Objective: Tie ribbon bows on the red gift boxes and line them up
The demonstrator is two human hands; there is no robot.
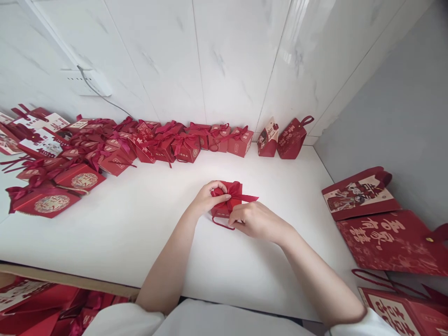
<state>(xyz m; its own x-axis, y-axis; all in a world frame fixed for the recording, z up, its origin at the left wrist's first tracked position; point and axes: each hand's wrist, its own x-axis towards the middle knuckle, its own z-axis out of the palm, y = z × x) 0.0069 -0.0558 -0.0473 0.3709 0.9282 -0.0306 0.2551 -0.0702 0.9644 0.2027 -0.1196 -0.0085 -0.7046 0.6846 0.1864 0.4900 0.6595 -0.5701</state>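
Observation:
A small red gift box (pixel 219 211) sits on the white table in front of me, topped with a red ribbon bow (pixel 235 190). My left hand (pixel 209 198) pinches the bow between thumb and fingers at its left side. One ribbon tail (pixel 249 198) sticks out to the right, above my right hand (pixel 254 220). The fingers of my right hand are closed at the box's front right corner, on a thin red cord (pixel 221 225) that loops along the front. My right fingertips are partly hidden.
Several finished-looking red boxes with bows (pixel 187 147) line the tiled wall. Two taller red boxes (pixel 291 138) stand at the back right. Larger red gift bags (pixel 392 238) lie along the right edge. A carton (pixel 70 279) of red packaging is at lower left.

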